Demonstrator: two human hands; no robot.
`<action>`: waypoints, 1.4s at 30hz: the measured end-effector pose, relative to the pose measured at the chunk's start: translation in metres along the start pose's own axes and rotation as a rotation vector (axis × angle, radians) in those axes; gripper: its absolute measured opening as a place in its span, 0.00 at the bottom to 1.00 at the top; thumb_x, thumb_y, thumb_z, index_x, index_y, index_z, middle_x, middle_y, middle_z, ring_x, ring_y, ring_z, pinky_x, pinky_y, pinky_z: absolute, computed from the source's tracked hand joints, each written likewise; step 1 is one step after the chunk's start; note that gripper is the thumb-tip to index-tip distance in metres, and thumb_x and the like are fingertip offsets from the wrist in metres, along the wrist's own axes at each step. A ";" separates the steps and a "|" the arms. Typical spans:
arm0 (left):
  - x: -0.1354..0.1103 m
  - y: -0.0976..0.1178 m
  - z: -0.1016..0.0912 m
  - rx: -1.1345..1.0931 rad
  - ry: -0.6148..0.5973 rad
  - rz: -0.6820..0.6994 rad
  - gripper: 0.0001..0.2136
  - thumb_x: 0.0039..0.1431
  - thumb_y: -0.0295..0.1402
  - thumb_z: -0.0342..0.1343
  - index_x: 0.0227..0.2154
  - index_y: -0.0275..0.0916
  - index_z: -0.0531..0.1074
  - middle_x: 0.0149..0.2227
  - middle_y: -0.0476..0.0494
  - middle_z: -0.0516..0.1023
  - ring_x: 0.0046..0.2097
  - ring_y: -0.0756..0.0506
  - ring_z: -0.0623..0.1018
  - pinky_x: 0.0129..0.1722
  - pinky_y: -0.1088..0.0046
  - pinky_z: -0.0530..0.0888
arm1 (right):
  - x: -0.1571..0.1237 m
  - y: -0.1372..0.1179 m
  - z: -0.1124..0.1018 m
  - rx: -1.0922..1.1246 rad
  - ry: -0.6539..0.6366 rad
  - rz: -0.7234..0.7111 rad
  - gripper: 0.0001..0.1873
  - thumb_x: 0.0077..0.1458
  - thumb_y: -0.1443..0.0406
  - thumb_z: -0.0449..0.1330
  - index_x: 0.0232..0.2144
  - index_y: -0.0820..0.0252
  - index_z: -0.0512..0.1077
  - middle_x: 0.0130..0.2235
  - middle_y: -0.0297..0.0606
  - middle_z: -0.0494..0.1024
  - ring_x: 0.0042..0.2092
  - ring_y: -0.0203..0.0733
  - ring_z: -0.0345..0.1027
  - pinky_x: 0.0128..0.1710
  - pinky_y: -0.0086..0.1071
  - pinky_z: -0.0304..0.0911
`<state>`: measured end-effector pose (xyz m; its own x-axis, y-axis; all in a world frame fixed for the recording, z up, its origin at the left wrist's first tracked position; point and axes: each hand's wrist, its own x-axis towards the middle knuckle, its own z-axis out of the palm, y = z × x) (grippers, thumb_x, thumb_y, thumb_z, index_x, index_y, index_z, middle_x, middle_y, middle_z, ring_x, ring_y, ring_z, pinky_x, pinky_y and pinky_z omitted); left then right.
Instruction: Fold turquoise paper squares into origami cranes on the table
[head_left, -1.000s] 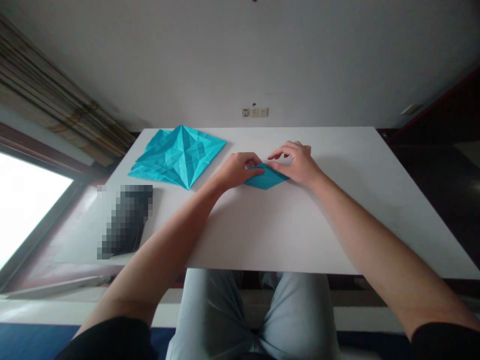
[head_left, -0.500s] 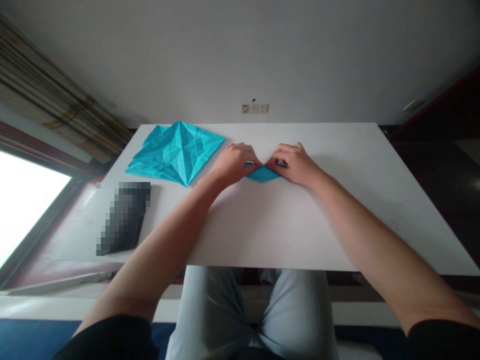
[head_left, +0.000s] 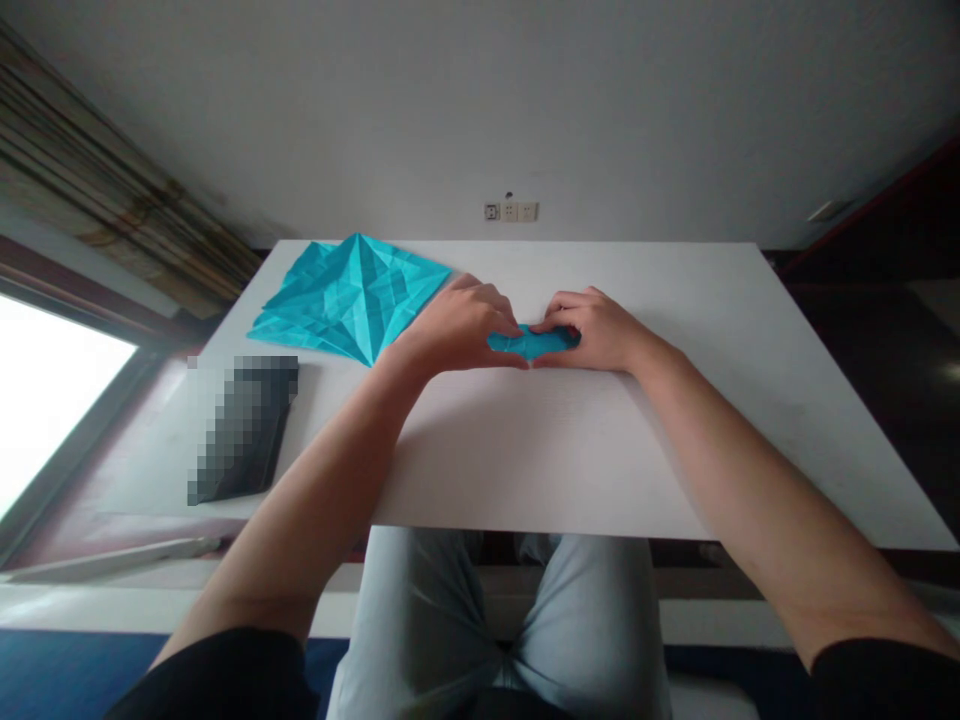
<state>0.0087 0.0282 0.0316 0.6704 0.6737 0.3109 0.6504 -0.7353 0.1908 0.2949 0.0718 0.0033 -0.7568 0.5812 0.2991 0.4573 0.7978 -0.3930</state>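
Note:
A small folded piece of blue paper (head_left: 531, 343) lies between my two hands near the middle of the table. My left hand (head_left: 474, 325) grips its left side, the thumb along the near edge and the fingers over the top. On the other side my right hand (head_left: 596, 328) holds the paper in the same way, thumb near and fingers far. Both thumb tips come close together at the paper's near corner. The paper's two ends are partly hidden by the hands.
Creased blue paper sheets (head_left: 352, 300) lie at the table's back left, close to my left forearm. A dark, pixelated flat object (head_left: 251, 430) rests at the left edge of the white table (head_left: 525, 470). Wall sockets (head_left: 510, 212) sit behind the table.
My thumbs have moved from the paper's upper edge down to its near corner, and the fingers now lie on top. More of the paper's upper face shows.

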 end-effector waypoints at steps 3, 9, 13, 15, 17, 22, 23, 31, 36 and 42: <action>-0.001 0.000 0.000 0.038 -0.062 0.009 0.15 0.66 0.51 0.74 0.47 0.48 0.91 0.51 0.42 0.91 0.54 0.34 0.87 0.60 0.55 0.72 | 0.000 0.003 0.001 -0.010 0.003 -0.011 0.26 0.64 0.39 0.73 0.47 0.50 0.91 0.45 0.42 0.86 0.40 0.46 0.74 0.52 0.46 0.59; 0.000 0.000 -0.002 -0.019 -0.049 -0.026 0.11 0.71 0.46 0.69 0.47 0.50 0.91 0.48 0.45 0.92 0.48 0.39 0.89 0.54 0.60 0.75 | -0.001 0.008 0.002 0.079 0.033 -0.041 0.27 0.70 0.38 0.66 0.47 0.49 0.92 0.43 0.42 0.84 0.37 0.45 0.71 0.44 0.43 0.63; 0.002 0.000 -0.002 -0.106 -0.036 -0.064 0.10 0.74 0.41 0.65 0.43 0.46 0.91 0.47 0.44 0.92 0.46 0.41 0.89 0.50 0.64 0.77 | -0.001 0.011 0.005 0.142 0.042 -0.039 0.27 0.72 0.39 0.65 0.47 0.50 0.92 0.41 0.42 0.83 0.36 0.44 0.69 0.41 0.41 0.64; 0.003 -0.001 0.001 -0.126 -0.026 -0.102 0.09 0.73 0.39 0.65 0.42 0.45 0.90 0.46 0.43 0.92 0.45 0.41 0.88 0.49 0.65 0.77 | 0.000 0.011 0.006 0.153 0.045 -0.020 0.26 0.72 0.40 0.66 0.49 0.51 0.91 0.41 0.42 0.83 0.36 0.45 0.69 0.41 0.41 0.65; 0.004 -0.002 0.004 -0.140 -0.013 -0.142 0.07 0.70 0.37 0.67 0.44 0.45 0.90 0.45 0.44 0.92 0.46 0.41 0.88 0.50 0.65 0.78 | 0.001 0.010 0.007 0.153 0.043 0.010 0.25 0.72 0.42 0.67 0.51 0.51 0.90 0.41 0.42 0.82 0.37 0.46 0.70 0.42 0.41 0.65; 0.005 -0.002 0.010 -0.183 -0.007 -0.174 0.08 0.67 0.35 0.68 0.46 0.45 0.89 0.46 0.43 0.91 0.46 0.41 0.87 0.51 0.66 0.79 | 0.001 0.004 0.005 0.141 0.018 0.069 0.22 0.72 0.44 0.67 0.51 0.50 0.89 0.44 0.42 0.81 0.39 0.47 0.71 0.43 0.41 0.67; 0.005 -0.001 0.010 -0.189 -0.008 -0.168 0.07 0.68 0.34 0.68 0.45 0.44 0.90 0.46 0.42 0.90 0.47 0.41 0.87 0.51 0.66 0.79 | 0.001 0.003 0.004 0.143 0.021 0.076 0.22 0.72 0.44 0.67 0.50 0.50 0.89 0.46 0.43 0.81 0.40 0.47 0.71 0.44 0.42 0.67; 0.007 0.002 0.010 -0.207 -0.019 -0.176 0.07 0.67 0.32 0.68 0.44 0.43 0.90 0.47 0.40 0.90 0.50 0.38 0.87 0.54 0.64 0.80 | 0.003 0.002 0.005 0.152 0.052 0.011 0.14 0.71 0.50 0.68 0.44 0.51 0.87 0.48 0.45 0.84 0.47 0.53 0.76 0.50 0.46 0.69; 0.007 0.002 0.011 -0.221 0.008 -0.127 0.06 0.68 0.32 0.67 0.41 0.43 0.90 0.46 0.40 0.90 0.49 0.39 0.88 0.55 0.63 0.81 | 0.004 0.003 0.006 0.132 0.066 0.000 0.15 0.70 0.50 0.68 0.42 0.51 0.87 0.47 0.45 0.86 0.48 0.55 0.76 0.52 0.47 0.68; 0.007 0.001 0.013 -0.250 0.023 -0.125 0.06 0.67 0.31 0.67 0.41 0.42 0.90 0.48 0.40 0.89 0.47 0.40 0.87 0.52 0.65 0.81 | 0.005 -0.002 0.005 0.125 0.089 0.041 0.16 0.69 0.48 0.68 0.46 0.51 0.86 0.47 0.45 0.86 0.47 0.55 0.74 0.49 0.45 0.65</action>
<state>0.0183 0.0333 0.0219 0.5802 0.7606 0.2913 0.6174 -0.6440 0.4518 0.2876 0.0722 0.0014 -0.6914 0.6296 0.3544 0.4214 0.7499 -0.5100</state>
